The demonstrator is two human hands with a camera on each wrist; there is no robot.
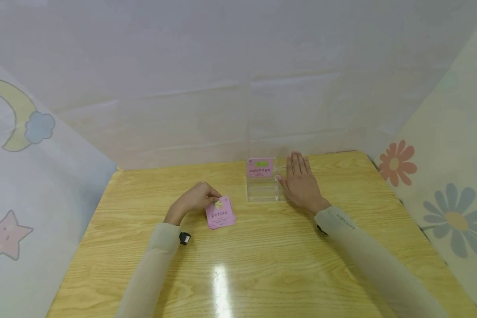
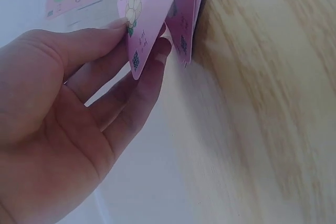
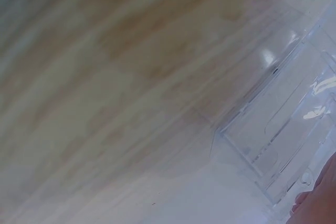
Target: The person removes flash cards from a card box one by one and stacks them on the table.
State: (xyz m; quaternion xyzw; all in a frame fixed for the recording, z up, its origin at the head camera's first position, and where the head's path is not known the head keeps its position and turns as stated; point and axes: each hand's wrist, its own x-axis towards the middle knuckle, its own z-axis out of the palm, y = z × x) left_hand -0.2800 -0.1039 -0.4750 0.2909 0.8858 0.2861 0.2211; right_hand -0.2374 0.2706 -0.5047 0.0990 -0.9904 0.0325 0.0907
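My left hand (image 1: 194, 198) pinches the top edge of a pink potato card (image 1: 220, 213) between thumb and fingers. In the left wrist view, this card (image 2: 153, 4) is tilted up from other pink cards (image 2: 185, 31) below it. A clear plastic rack (image 1: 262, 193) stands to its right near the back of the table, with a pink cabbage card (image 1: 260, 168) in its rear slot. Beside the rack's right side is my right hand (image 1: 302, 185), fingers straight and pointing to the back, thumb at the rack. Only a bit of that hand (image 3: 318, 203) shows in the right wrist view.
The wood-grain table (image 1: 254, 260) has a pale sheet (image 1: 206, 119) rising along its back edge. Printed panels flank it, with a moon (image 1: 20, 110) and star on the left and flowers (image 1: 457, 221) on the right.
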